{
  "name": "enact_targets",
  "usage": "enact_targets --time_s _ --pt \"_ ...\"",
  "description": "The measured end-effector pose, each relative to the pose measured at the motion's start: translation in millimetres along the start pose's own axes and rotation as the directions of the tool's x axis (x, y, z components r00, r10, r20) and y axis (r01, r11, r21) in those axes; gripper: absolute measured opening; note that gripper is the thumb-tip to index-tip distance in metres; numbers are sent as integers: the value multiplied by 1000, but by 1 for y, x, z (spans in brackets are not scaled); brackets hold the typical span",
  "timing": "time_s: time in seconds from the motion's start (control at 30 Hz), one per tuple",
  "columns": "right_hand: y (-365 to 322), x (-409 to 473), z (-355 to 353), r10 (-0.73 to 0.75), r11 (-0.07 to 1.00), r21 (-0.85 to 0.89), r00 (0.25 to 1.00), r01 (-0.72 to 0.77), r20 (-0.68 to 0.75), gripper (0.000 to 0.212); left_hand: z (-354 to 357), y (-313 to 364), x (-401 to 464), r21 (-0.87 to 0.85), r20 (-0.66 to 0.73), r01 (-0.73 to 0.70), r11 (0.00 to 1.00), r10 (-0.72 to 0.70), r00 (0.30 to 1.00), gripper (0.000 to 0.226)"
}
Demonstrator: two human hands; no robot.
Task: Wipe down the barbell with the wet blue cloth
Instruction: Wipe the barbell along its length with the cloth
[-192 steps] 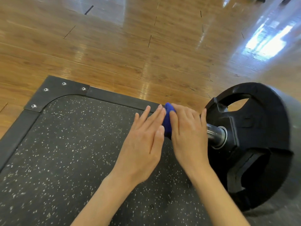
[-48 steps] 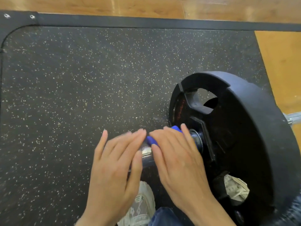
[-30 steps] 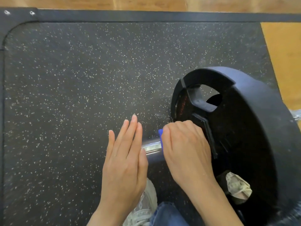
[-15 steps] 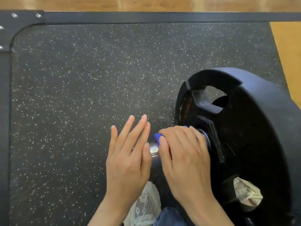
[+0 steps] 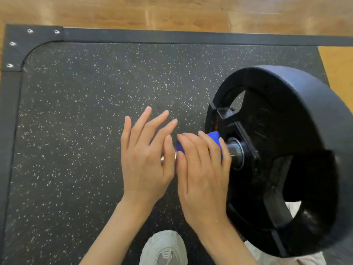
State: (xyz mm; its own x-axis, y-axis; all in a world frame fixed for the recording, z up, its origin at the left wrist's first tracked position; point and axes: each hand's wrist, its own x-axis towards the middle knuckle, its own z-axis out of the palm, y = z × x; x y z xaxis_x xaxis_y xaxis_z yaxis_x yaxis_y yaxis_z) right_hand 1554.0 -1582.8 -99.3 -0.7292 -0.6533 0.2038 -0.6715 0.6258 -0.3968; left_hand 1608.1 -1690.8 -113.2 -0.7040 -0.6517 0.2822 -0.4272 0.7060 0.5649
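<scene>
The barbell's steel sleeve (image 5: 233, 148) pokes out of a big black weight plate (image 5: 282, 150) at the right. My right hand (image 5: 200, 169) wraps the blue cloth (image 5: 214, 136) over the sleeve just left of the plate's hub, fingers curled round it. Only the cloth's top and left edge show past my fingers. My left hand (image 5: 145, 150) lies flat over the sleeve's free end, fingers straight and spread, holding nothing. A sliver of bare steel shows between the two hands.
Everything sits on a black speckled rubber mat (image 5: 76, 131) with a bolted dark frame (image 5: 172, 36). Wooden floor (image 5: 172, 12) lies beyond it. My white shoe (image 5: 164, 249) stands below the hands. A second shoe shows through the plate's lower opening.
My right hand has slid the cloth a little toward the plate hub, so more blue shows on top. The fingers of my left hand have spread apart. The camera view shifted slightly.
</scene>
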Motion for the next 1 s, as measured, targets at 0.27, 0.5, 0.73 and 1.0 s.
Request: enact_targets --time_s 0.27,0.5,0.73,1.0 --pt "9 42 20 11 998 66 992 -3 -124 45 2 -2 -1 52 49 -85 995 83 995 43" --pt "5 70 32 46 995 100 984 -29 -172 42 24 -7 30 65 7 -65 996 65 998 45" --pt "13 90 43 109 979 193 961 -60 -255 42 23 -13 56 59 24 -64 996 63 998 48" --pt "23 107 61 121 964 264 944 -37 -307 44 26 -18 92 69 49 -46 997 43 998 46"
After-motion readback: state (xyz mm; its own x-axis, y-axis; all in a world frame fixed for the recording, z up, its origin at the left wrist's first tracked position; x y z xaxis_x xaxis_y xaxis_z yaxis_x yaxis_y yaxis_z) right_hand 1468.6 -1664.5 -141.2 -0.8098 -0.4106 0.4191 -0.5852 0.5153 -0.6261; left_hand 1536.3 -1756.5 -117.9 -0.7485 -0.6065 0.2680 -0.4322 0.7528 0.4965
